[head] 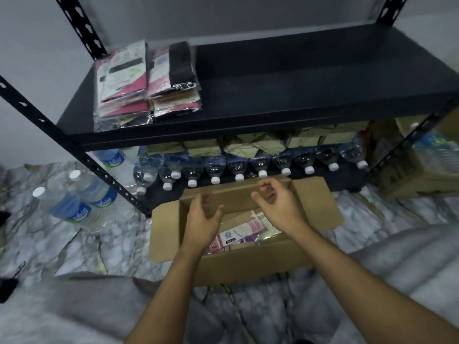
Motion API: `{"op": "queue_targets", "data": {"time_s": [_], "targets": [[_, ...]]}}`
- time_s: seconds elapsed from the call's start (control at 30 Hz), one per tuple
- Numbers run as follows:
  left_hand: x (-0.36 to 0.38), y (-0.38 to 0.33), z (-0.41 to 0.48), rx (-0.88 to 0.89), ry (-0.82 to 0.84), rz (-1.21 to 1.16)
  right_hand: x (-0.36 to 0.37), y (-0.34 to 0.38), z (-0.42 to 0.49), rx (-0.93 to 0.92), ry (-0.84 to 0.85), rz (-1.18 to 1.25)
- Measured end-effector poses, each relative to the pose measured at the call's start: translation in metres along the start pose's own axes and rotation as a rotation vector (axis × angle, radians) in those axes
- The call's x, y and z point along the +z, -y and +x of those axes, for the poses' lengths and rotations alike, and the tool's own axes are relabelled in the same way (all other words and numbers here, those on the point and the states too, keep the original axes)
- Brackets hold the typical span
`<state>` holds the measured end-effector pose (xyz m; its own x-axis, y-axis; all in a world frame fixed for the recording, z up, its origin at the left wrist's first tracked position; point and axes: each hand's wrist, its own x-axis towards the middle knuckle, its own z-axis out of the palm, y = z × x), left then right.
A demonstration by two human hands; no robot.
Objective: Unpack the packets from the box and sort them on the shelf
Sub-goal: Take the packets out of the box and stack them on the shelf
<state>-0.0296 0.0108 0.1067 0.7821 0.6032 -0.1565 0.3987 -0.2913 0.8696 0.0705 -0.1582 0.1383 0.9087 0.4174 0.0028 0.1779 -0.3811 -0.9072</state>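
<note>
An open cardboard box [164,232] stands on the floor in front of the black shelf [285,78]. Pink and white packets [241,234] lie inside the box. Two stacks of packets [146,80] sit at the left end of the shelf board. My left hand [202,219] hovers over the left part of the box with relaxed, slightly curled fingers and holds nothing. My right hand [273,199] hangs above the box's far side, its fingers loosely curled and empty.
A row of water bottles [238,167] lies on the lower shelf with brown packs behind them. More bottles [82,197] lie on the marble floor at the left. A carton with bottles [422,170] stands at the right. My grey-clad knees frame the box.
</note>
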Motion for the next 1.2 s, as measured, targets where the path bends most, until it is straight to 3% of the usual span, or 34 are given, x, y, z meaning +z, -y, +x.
{"op": "queue_targets", "data": {"time_s": [0.4, 0.7, 0.87, 1.2], "targets": [[0.085, 0.087, 0.034, -0.118, 0.420, 0.408, 0.001, -0.107, 0.016, 0.219, 0.111, -0.265], [0.122, 0.144, 0.085, -0.058, 0.630, 0.984, 0.018, -0.141, 0.040, 0.301, 0.080, -0.253], [0.129, 0.156, 0.095, 0.032, 0.622, 1.063, 0.022, -0.147, 0.047, 0.325, 0.063, -0.245], [0.110, 0.159, 0.104, -0.002, 0.604, 0.774, 0.024, -0.138, 0.049, 0.299, 0.058, -0.180]]}}
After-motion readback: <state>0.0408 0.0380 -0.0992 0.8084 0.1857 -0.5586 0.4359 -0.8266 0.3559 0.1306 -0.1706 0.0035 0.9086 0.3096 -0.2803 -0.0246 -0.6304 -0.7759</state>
